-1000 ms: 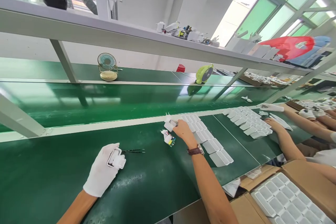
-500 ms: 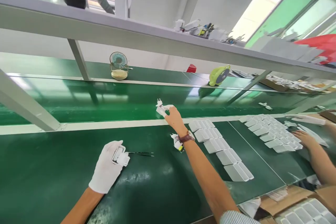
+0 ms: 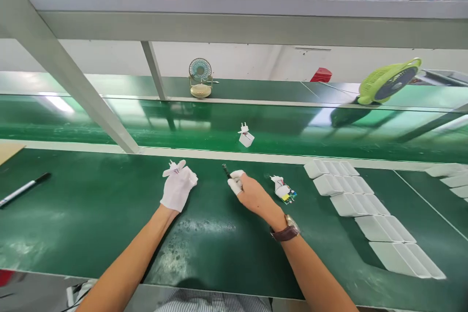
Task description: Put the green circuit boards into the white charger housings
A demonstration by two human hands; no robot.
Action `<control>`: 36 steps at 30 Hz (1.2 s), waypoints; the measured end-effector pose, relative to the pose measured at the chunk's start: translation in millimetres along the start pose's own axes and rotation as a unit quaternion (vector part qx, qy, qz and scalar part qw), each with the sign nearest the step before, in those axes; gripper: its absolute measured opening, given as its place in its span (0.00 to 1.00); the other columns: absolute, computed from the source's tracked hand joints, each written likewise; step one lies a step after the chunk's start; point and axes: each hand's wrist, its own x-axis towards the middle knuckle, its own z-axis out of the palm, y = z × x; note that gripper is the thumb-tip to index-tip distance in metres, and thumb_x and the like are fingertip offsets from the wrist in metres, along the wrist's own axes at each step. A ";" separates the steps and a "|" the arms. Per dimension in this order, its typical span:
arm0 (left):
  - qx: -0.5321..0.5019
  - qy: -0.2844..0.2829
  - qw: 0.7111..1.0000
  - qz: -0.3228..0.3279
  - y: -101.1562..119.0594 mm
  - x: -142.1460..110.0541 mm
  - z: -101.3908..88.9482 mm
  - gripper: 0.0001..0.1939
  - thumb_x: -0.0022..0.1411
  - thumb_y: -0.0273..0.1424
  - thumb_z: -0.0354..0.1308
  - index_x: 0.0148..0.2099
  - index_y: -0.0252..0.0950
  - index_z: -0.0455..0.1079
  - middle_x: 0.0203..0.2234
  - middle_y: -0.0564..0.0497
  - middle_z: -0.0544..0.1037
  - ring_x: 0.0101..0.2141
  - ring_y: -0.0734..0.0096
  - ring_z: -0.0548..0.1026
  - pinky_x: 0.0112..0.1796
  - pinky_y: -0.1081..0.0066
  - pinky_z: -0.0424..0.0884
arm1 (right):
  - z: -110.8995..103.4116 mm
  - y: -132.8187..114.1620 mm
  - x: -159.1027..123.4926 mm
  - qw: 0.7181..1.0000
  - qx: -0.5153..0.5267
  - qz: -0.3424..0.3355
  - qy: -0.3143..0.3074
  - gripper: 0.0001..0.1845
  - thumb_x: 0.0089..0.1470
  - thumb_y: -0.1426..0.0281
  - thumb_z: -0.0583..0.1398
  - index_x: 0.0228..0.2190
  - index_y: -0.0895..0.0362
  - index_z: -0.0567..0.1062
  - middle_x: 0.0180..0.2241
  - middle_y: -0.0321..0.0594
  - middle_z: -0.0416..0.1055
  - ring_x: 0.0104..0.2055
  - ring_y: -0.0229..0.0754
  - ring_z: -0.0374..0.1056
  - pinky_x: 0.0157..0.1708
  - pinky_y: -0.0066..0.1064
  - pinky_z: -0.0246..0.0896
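My left hand point(image 3: 178, 189), in a white glove, is closed around a white plug piece point(image 3: 174, 169) whose prongs point away from me. Most of that piece is hidden by the glove. Fingertips of my right hand point(image 3: 252, 196), covered in white, pinch black tweezers point(image 3: 225, 170); only one dark end shows. To the right of this hand, a white plug with a circuit board point(image 3: 284, 190) lies on the green table. Beyond both hands, a white charger with plug prongs point(image 3: 246, 137) rests on the green belt.
Rows of white plastic housings point(image 3: 365, 204) stand at the right. A marker pen point(image 3: 24, 190) lies at the left. A small beige fan point(image 3: 200, 78) and a lime-green fan point(image 3: 389, 80) stand behind the belt. A shelf beam point(image 3: 234, 27) crosses overhead, with a slanting post point(image 3: 91, 92) at left.
My right hand has let go of the charger on the belt, come back over the table and taken up the tweezers. My left hand has turned its plug piece prongs-away. The view has swung left.
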 end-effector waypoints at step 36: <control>-0.194 -0.010 0.930 -0.311 -35.7 -20.1 29.2 0.14 0.60 0.41 0.61 0.34 0.33 0.71 0.28 0.49 0.76 0.22 0.75 0.70 0.21 0.74 0.66 | 31.2 -23.6 -23.8 0.921 0.357 -0.095 0.125 0.09 0.60 0.67 0.62 0.42 0.48 0.81 0.47 0.40 0.78 0.50 0.47 0.75 0.54 0.42 0.72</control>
